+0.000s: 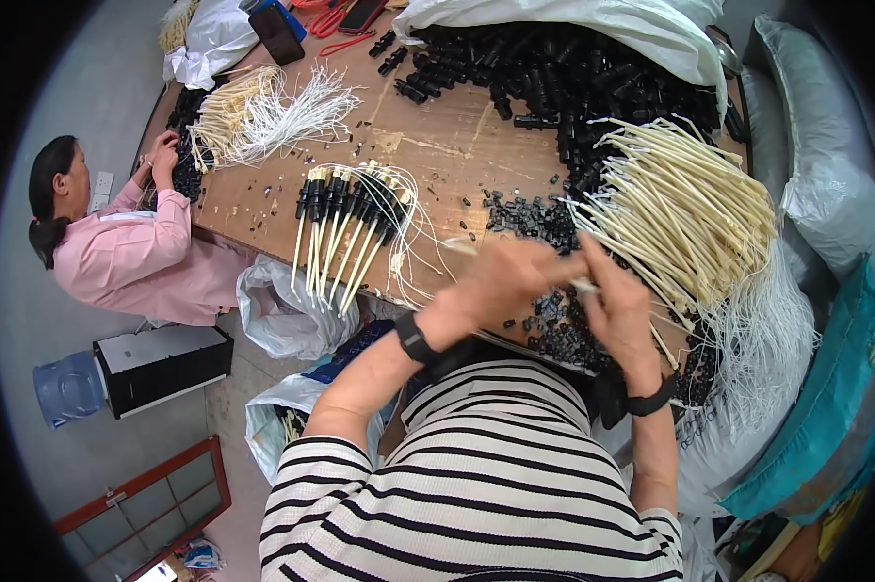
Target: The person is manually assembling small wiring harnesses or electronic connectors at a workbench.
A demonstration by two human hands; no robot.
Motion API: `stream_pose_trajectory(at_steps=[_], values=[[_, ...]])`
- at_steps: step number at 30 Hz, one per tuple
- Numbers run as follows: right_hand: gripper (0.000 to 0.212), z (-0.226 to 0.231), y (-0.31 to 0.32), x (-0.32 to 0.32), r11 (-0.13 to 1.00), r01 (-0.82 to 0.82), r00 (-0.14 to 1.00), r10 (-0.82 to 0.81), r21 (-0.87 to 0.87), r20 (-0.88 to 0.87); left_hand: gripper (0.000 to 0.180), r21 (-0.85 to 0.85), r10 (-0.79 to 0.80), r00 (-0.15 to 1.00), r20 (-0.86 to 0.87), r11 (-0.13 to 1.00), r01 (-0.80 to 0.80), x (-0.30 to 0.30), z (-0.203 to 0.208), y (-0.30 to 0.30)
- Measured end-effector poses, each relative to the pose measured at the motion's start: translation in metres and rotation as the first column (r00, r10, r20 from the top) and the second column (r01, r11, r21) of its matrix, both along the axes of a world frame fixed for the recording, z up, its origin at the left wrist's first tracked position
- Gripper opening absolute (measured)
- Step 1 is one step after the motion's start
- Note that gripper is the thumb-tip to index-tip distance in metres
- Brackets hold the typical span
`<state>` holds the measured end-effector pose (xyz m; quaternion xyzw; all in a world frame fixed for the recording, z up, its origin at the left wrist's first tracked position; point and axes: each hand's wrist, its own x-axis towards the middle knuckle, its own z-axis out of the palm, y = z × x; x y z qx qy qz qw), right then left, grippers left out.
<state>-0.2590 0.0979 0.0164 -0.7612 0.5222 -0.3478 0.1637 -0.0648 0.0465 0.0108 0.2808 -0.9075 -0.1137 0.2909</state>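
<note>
My left hand [510,278] and my right hand [620,303] meet above the table's front edge, both smeared by motion. The left fingers are curled closed, with a pale blurred end showing beside the hand. My right hand is closed in a pinch near a small pale piece; what either holds is too blurred to name. Beneath them lies a heap of small black plastic pieces [532,219]. Right of my hands lies a big bundle of cream sleeved wires [685,218] with loose white strands. Left of them, black connectors with cream sleeves [345,209] are laid in a row.
Black tubular fittings [554,73] spill from a white sack [593,21] at the back. A co-worker in pink [132,238] handles things at the table's left end, by another wire bundle [253,116]. White bags [287,306] stand below the edge; stuffed sacks [821,145] crowd the right.
</note>
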Motion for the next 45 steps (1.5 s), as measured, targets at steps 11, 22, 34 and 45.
stream_pose_trajectory(at_steps=[11, 22, 34, 45], values=[[0.025, 0.003, -0.001, -0.001, 0.795, -0.315, 0.854, -0.001, 0.519, 0.52, 0.01, 0.917, 0.497, 0.854, -0.153, 0.394, -0.065, 0.021, -0.04, -0.004], [0.008, -0.027, 0.009, 0.027, 0.99, 0.119, 0.992, -0.121, 0.074, 0.028, 0.025, 0.746, 0.274, 0.961, -0.048, 0.65, -0.148, 0.025, -0.026, 0.002], [0.009, -0.027, 0.005, 0.035, 0.997, 0.041, 0.999, -0.041, 0.071, 0.005, 0.04, 0.558, 0.101, 0.985, 0.141, 0.814, -0.163, 0.022, -0.021, 0.012], [0.015, -0.033, 0.011, 0.034, 0.999, 0.002, 0.999, 0.0, 0.037, -0.053, 0.035, 0.572, 0.147, 0.97, -0.193, 0.82, -0.011, 0.015, -0.015, 0.007]])
